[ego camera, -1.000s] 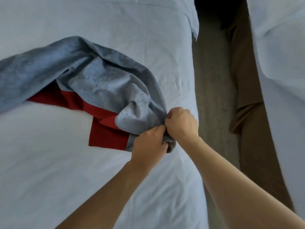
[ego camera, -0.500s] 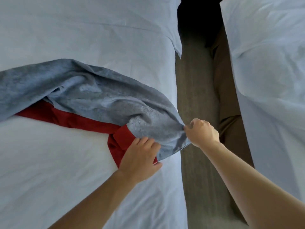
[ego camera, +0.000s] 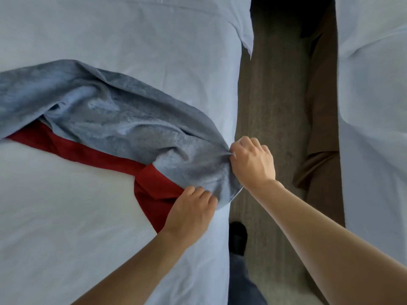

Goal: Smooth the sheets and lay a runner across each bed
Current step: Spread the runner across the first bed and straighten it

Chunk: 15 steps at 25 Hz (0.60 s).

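Note:
A grey patterned runner (ego camera: 123, 119) with a red underside (ego camera: 152, 188) lies rumpled and twisted across the white sheet of the near bed (ego camera: 66, 227). Its left end runs out of view. My right hand (ego camera: 253, 161) pinches the runner's grey edge at the bed's right side, fingers closed on the cloth. My left hand (ego camera: 191, 212) rests on the runner's near corner where grey meets red, fingers curled onto the fabric. A second white bed (ego camera: 374, 106) stands to the right.
A carpeted aisle (ego camera: 271, 106) runs between the two beds. A brown bed skirt (ego camera: 319, 150) hangs along the right bed's side. My dark shoe and trouser leg (ego camera: 237, 238) stand in the aisle by the near bed's edge.
My hands have parted: the right one pulled the grey edge out to the bed's side, the left one moved down to the runner's near corner. More of the runner is spread.

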Motion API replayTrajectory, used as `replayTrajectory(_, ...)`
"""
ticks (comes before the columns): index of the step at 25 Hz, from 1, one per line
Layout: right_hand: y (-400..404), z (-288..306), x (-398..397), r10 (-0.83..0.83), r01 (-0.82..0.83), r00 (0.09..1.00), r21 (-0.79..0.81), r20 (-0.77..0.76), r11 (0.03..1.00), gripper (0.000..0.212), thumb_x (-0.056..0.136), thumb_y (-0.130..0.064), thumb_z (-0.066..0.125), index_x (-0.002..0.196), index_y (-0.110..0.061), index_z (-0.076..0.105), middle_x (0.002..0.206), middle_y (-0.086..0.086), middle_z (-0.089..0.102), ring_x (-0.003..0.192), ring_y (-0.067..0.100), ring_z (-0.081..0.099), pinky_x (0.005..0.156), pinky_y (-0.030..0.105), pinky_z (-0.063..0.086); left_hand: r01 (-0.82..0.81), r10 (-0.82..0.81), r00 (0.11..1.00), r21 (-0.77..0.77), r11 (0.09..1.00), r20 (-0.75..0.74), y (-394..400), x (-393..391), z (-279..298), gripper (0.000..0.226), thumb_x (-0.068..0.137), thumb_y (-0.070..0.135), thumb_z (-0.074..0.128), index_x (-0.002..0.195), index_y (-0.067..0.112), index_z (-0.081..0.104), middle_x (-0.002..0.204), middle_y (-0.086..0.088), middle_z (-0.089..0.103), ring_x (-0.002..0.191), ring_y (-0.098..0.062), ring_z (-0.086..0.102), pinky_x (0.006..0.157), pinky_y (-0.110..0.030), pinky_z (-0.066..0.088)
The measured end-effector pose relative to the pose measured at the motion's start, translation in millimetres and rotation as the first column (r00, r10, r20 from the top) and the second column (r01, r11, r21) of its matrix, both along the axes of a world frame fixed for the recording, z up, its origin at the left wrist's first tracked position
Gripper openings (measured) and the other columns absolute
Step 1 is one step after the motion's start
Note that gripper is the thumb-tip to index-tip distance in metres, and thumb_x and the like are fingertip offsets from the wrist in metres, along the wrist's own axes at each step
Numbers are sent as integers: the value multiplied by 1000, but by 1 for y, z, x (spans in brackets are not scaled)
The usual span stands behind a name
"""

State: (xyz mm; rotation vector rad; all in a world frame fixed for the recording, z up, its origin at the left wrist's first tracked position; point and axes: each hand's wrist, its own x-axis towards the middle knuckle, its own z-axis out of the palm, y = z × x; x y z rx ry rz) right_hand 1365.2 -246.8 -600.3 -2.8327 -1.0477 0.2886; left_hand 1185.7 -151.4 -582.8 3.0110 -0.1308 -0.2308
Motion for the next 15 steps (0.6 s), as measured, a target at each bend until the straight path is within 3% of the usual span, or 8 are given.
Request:
replayTrajectory(4, -5, 11, 64, 81, -82, 996, 16, 44, 996, 13, 92, -16, 58, 95, -17, 70, 110, 1, 60, 100, 25, 54, 83, 40, 45, -60, 55, 997, -103, 993, -48, -62, 70, 10, 21, 64, 9, 67, 64, 20, 49, 59, 3, 47, 63, -18, 48, 66, -33, 38)
replayTrajectory(7, -10, 10, 85, 133, -133, 991, 44, 3, 990, 13, 89, -21, 64, 98, -17, 72, 121, 3, 60, 109, 26, 55, 90, 41, 45, -96, 88, 992, -94, 991, -85, -69, 113, 15, 19, 72, 23, 69, 64, 21, 53, 59, 3, 55, 65, -19, 54, 68, -36, 40)
replayTrajectory(11, -16, -1, 93, -33, 43, 995, 114, -90, 993, 19, 86, -22, 61, 101, -14, 70, 121, 4, 60, 109, 27, 55, 90, 44, 45, -230, 231, 964, -17, 973, 132, 5, 156, 15, 9, 80, 19, 65, 72, 17, 62, 72, 0, 61, 73, -23, 56, 69, -38, 39)
replayTrajectory(13, -21, -15, 90, -119, 126, 978, 28, -171, 992, 23, 91, -27, 56, 106, -15, 68, 119, 2, 58, 109, 25, 53, 92, 41, 43, -220, 214, 974, 76, 973, 72, 39, 189, 10, 10, 89, 18, 57, 89, 19, 67, 92, 2, 66, 89, -23, 56, 80, -37, 39)
replayTrajectory(15, -25, -32, 82, -227, 215, 933, -72, -280, 974, 27, 95, -33, 49, 108, -15, 65, 114, 3, 59, 107, 25, 53, 91, 41, 44, -146, 164, 982, 169, 975, -96, 52, 224, 1, 23, 93, 15, 49, 106, 20, 67, 109, 3, 65, 103, -23, 53, 91, -36, 35)
